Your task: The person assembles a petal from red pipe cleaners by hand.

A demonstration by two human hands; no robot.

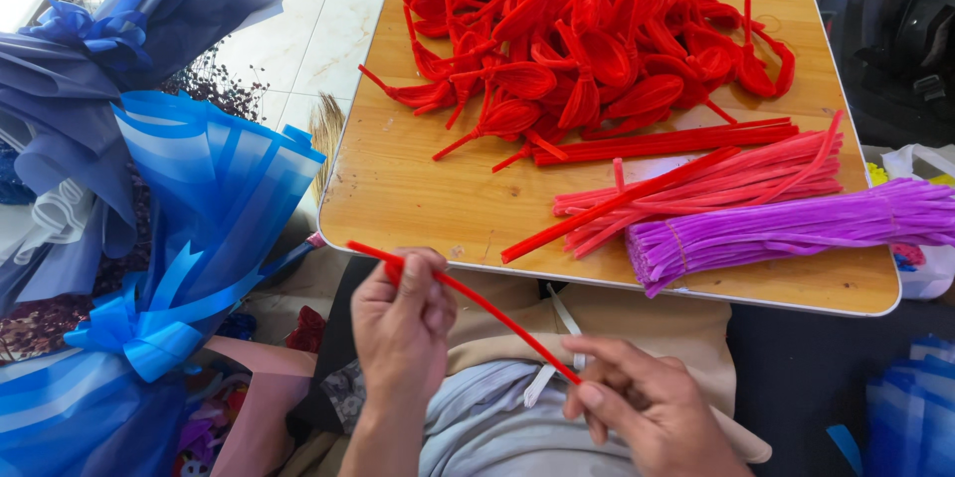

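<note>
One red pipe cleaner (468, 296), thin, fuzzy and nearly straight, runs on a diagonal across the lower centre of the frame, from its upper-left end just below the near table edge down to the lower right. Its upper-left portion is pinched between the thumb and fingers of the left hand (401, 323), with a short end sticking out past the hand to the upper left. Its lower-right end sits in the fingertips of the right hand (642, 402), and the stem hangs clear above the lap, not touching the table.
</note>
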